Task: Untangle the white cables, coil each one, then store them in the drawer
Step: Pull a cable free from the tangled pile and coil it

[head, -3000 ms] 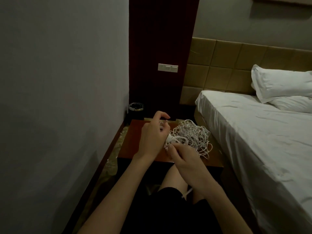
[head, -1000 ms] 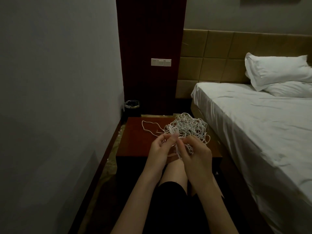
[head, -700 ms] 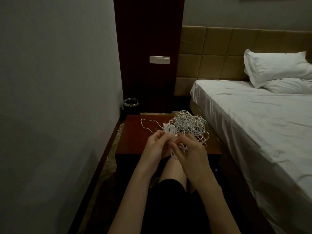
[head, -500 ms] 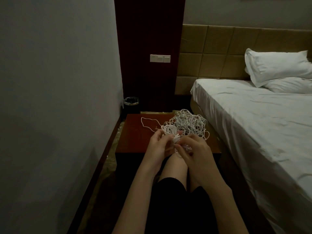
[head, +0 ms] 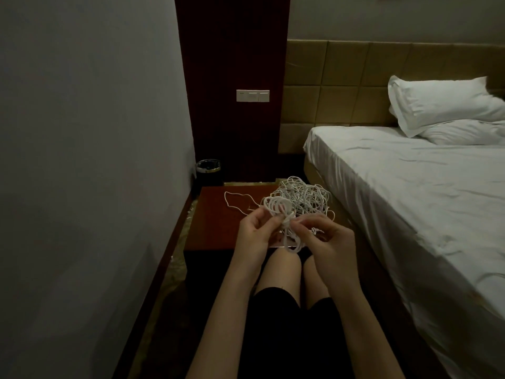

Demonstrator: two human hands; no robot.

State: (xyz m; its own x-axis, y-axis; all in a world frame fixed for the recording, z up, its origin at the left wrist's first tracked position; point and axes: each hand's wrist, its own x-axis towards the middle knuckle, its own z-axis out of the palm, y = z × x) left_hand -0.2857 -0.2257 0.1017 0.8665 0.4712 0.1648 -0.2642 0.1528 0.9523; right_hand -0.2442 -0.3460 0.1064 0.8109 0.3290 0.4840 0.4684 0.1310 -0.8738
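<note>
Sitting low, my bare knees (head: 281, 265) showing just under my hands, black shorts (head: 276, 324) nearest the camera.

My left hand (head: 252, 231) is hovering over the near edge of the surface (head: 213, 225), its fingers (head: 274, 221) curling in and pinching a small coil of white cable (head: 277, 207) at its waist. My right hand (head: 326, 240) is working just beside it, thumb and forefinger closing on the same bundle where a turn of cable is wrapping round the middle. A short loop (head: 292, 246) is hanging down below the pinch, over the surface's front edge.

The coil is standing up from my fingers as a ring of several loops. One loose strand (head: 232, 199) is trailing left from it, lying flat on the red-brown wood.

Just beyond the coil, the tangled mass of white cables (head: 306, 198) is sitting on the far right part of the surface, touching the coil; where one ends and the other begins, I cannot tell. I cannot make out the drawer in the dim light.

Further back, a small dark bin (head: 208, 172) is standing in the corner by the grey wall (head: 82, 132). A white switch plate (head: 252, 95) is sitting on the dark panel (head: 232, 50). To the right, the bed (head: 423, 201) with white sheet, two pillows (head: 442, 102), padded headboard (head: 341, 83).
</note>
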